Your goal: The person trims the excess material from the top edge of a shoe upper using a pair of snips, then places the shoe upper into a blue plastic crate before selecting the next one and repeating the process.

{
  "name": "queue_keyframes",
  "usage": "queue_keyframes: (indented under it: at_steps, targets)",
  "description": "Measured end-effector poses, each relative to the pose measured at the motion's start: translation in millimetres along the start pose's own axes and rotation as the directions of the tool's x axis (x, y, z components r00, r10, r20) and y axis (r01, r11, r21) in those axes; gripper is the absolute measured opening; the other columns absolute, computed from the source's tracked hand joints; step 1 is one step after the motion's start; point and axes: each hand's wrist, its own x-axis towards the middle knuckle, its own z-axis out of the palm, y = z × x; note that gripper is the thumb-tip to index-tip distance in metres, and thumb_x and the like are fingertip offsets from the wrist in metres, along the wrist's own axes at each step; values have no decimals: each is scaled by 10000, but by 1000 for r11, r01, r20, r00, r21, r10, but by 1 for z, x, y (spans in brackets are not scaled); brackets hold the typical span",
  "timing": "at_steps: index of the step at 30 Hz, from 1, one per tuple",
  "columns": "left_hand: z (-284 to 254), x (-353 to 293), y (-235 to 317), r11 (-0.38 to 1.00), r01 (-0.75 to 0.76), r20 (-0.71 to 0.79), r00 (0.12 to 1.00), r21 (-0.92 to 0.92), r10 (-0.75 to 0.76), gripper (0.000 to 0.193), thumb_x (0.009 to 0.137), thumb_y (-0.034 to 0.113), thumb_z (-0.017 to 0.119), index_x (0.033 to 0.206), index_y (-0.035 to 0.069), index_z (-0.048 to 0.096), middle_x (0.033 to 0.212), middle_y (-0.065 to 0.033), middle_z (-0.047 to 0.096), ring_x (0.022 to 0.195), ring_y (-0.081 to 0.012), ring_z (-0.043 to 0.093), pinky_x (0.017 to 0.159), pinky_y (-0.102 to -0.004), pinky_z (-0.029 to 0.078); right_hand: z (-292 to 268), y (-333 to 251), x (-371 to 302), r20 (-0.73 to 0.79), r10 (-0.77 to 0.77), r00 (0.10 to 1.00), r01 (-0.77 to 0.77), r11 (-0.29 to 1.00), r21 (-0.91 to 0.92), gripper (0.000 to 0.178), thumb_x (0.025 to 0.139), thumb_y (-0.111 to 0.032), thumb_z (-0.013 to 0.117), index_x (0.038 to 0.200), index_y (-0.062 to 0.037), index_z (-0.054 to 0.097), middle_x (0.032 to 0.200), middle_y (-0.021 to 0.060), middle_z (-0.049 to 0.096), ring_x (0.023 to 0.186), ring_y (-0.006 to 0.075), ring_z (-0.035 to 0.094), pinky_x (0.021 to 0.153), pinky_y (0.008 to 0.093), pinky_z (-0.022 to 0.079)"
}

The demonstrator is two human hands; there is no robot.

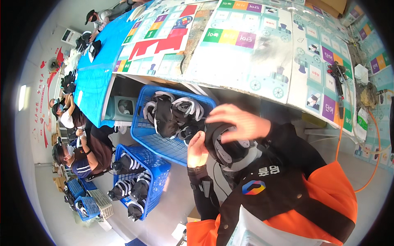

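Note:
In front of my chest is a rounded black cloth piece (217, 141) with a grey-white curved rim, possibly a cap; its exact kind is unclear. At its left edge is my left hand (198, 150), fingers closed against it. My right hand (240, 122) lies across its upper side with the fingers stretched out, slightly blurred by motion. Just beyond my left hand, a blue plastic basket (141, 139) holds several similar black pieces (166, 119) with grey-white edges.
A second blue basket (158, 180) with more such pieces stands on the floor at left. Beyond both baskets is a long table (230, 61) covered in printed sheets. An orange hose (375, 160) hangs at right. Co-workers (88, 158) are at left.

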Motion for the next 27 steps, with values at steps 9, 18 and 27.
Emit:
queue_keyframes:
  at_steps: [9, 18, 27]
  targets:
    - [26, -28, 65, 547, -589, 313, 797, 595, 517, 684, 1055, 246, 581, 1623, -1, 289, 1634, -225, 391, 1458, -332, 452, 1202, -450, 343, -52, -22, -1, -665, 48, 746, -282, 926, -250, 430, 907, 2, 628, 1323, -100, 651, 1330, 155, 667, 1135, 387, 668, 953, 417, 573]
    - [182, 40, 128, 78, -601, 384, 599, 795, 702, 349, 1093, 190, 583, 1281, -96, 653, 1143, -96, 735, 1024, -151, 648, 907, -300, 509, -136, 14, -45, -667, 32, 744, -345, 874, -343, 668, 918, -183, 732, 1477, 61, 459, 1504, 293, 491, 1431, 445, 456, 1199, 460, 375]
    - [314, 132, 113, -664, -440, 772, 530, 604, 351, 198, 976, 200, 612, 1008, 13, 667, 978, -226, 721, 911, -442, 697, 773, -542, 549, -284, 45, -228, -882, 395, 258, -936, -125, -329, 480, 804, -209, 770, 1155, 86, 630, 1210, 256, 616, 1201, 440, 558, 1034, 566, 458]
